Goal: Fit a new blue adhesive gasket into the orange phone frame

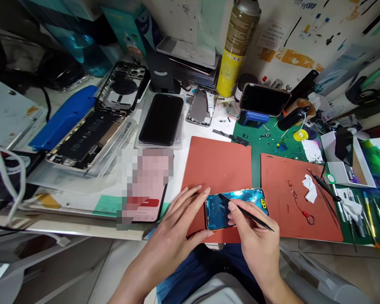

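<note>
A phone frame with a shiny blue inner face (251,200) lies on the left red mat (218,169) near the table's front edge. My left hand (180,219) rests flat on the mat, its fingers spread and touching the phone's left end. My right hand (250,236) grips a thin black pointed tool (256,219) like a pen. The tip of the tool touches the phone's blue face near its upper left.
A second red mat (291,190) with a white tissue scrap and small parts lies to the right. Tweezers and several tools (364,211) sit far right. Opened phones (91,135), a black phone (162,119), a spray can (237,46) and a phone on a blue stand (264,99) crowd the back.
</note>
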### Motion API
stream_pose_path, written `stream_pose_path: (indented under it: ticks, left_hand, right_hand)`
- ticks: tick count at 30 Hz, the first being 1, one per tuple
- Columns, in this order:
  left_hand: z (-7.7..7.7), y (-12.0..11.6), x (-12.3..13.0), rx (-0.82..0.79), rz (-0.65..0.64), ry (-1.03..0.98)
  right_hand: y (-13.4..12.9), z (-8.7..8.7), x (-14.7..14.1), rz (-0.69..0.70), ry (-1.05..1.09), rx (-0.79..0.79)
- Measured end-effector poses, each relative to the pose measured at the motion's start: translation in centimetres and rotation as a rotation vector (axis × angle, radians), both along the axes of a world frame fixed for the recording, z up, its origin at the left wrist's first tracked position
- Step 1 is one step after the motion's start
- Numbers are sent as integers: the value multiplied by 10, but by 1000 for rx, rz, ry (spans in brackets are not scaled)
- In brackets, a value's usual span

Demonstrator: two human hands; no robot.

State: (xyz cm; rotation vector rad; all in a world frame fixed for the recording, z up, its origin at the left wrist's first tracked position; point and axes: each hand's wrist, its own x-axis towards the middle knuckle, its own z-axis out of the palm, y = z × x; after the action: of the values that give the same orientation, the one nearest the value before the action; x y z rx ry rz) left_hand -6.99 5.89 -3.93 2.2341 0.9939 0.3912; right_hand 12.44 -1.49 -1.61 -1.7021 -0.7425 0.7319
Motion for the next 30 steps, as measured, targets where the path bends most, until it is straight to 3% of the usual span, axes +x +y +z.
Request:
stream_pose_path:
  ticks: [11,21,30]
  left_hand:
    - [-7,-1,-1,49,38,13]
    - [-11,1,-1,153,41,-27]
    - [-14,1,-3,147,47,-35]
  right_hand:
    - [-3,8,20,-134,51,-95]
    - [-9,5,47,-201,89,-48]
    - [-10,1,65,-240,177,-36]
